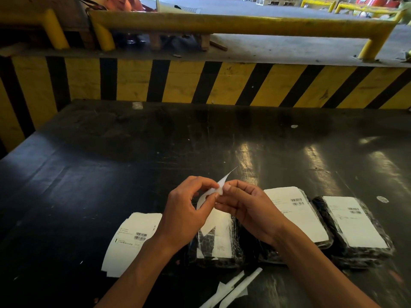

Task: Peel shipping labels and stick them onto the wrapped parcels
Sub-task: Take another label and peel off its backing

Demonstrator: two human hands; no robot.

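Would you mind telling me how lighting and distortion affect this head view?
Head view: bright streaks of glare on the dark table at right; the left side lies in shadow; wide-angle bending curves the yellow rail; label print is too small to read; hands and parcels are fairly sharp.

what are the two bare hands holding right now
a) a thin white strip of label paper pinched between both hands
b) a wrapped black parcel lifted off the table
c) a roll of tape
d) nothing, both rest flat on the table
a: the left hand and the right hand both pinch the thin white strip of label paper above the dark table, while the black plastic-wrapped parcels lie below on it.
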